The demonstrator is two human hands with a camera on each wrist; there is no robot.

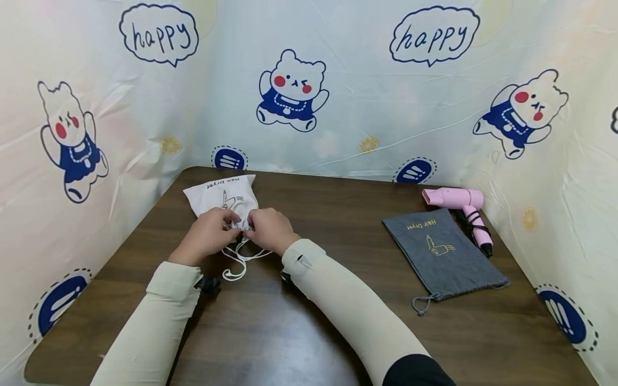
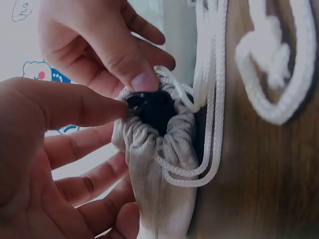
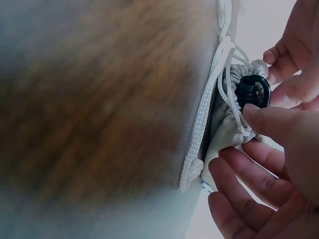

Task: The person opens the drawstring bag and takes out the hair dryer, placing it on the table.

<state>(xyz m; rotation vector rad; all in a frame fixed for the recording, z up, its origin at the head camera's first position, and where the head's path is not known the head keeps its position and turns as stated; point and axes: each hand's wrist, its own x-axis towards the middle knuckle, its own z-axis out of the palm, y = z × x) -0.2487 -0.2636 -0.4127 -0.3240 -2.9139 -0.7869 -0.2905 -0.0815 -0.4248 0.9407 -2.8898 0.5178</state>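
A white drawstring bag (image 1: 219, 198) printed "Hair Dryer" lies at the back left of the table, its mouth towards me. My left hand (image 1: 205, 236) and right hand (image 1: 270, 228) grip the gathered mouth from either side, thumbs at the opening and fingers behind the cloth. Inside the mouth shows a black cord (image 3: 262, 84) with a ribbed sleeve (image 3: 246, 89); both thumbtips are right at it. Whatever else the bag holds is hidden by the cloth. White drawstrings (image 1: 236, 262) trail from the mouth onto the wood.
On the right lies a grey drawstring bag (image 1: 434, 257), also printed "Hair Dryer". Behind it, by the table's right edge, is a pink hair dryer (image 1: 454, 198) with its black cord wound round the handle. A patterned curtain (image 1: 347, 107) encloses the brown table (image 1: 338, 300).
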